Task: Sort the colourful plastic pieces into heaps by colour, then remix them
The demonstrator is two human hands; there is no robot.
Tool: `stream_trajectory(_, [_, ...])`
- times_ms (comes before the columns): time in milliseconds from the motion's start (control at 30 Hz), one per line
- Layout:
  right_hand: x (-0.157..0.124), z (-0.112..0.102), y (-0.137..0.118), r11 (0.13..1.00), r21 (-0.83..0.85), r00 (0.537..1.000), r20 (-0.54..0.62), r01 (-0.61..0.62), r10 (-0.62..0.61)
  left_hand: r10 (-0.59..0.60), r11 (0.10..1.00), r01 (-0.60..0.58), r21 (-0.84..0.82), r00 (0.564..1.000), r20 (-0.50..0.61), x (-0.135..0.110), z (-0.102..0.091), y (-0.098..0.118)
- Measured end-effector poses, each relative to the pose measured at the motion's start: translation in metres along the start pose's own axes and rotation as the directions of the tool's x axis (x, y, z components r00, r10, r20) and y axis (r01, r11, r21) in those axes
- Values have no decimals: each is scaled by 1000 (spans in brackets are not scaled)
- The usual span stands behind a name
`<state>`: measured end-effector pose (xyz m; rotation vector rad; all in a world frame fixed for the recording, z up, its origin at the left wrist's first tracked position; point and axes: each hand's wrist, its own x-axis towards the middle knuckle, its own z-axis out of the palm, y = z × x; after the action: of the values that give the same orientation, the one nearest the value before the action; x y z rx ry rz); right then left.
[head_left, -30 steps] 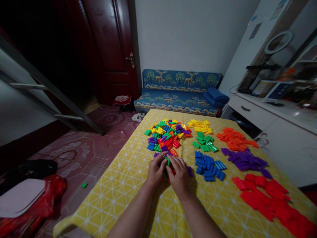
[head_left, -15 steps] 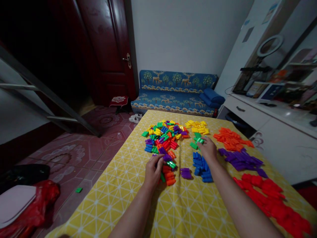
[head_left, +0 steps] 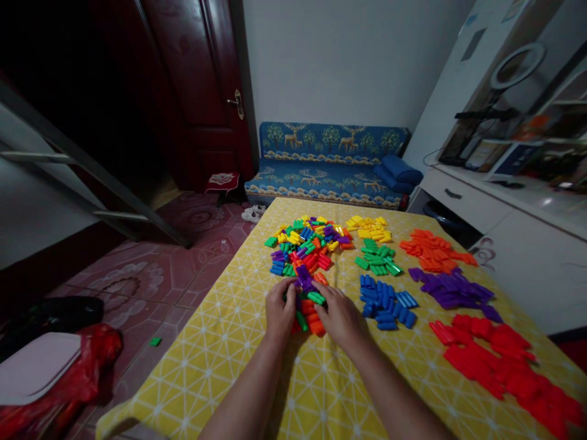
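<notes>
Head view: left hand [head_left: 279, 311], right hand [head_left: 342, 315], fingers curled, flank glossy green plastic block [head_left: 316, 297]; pinch unclear. Likely light, stiff, slick; grip ends.

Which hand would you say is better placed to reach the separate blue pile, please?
Probably the right hand: it is nearer to the blue pile, which lies on its side. The left hand is farther off, with orange pieces and the right hand between it and that pile.
</notes>
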<state>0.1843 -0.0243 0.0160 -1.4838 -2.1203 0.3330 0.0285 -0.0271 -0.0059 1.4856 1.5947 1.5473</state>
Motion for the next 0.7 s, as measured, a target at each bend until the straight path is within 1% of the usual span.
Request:
stream_trajectory(100, [-5,7,-5,998,-43,997,-58,-52,49,96,977,-108,187,993,72,-2,-3,5])
stream_trajectory(200, [-10,12,-5,994,-63,988,-129,-91,82,161,916,-208,343,974,162,-5,-5,13])
stream_trajectory(333, [-15,18,-4,993,-87,981,-187,-78,60,192,859,-279,428,953,235,-8,-7,18])
stream_trajectory(500, [-14,19,-4,991,-79,978,-184,-110,94,179,840,-288,460,947,267,-10,-7,14])
stream_trajectory(600, [-13,17,-6,992,-64,978,-187,-108,94,155,851,-257,458,956,248,-9,-5,11])
stream_trajectory(700, [-14,13,-8,995,-32,976,-199,-99,90,147,881,-222,418,968,203,-7,-5,6])
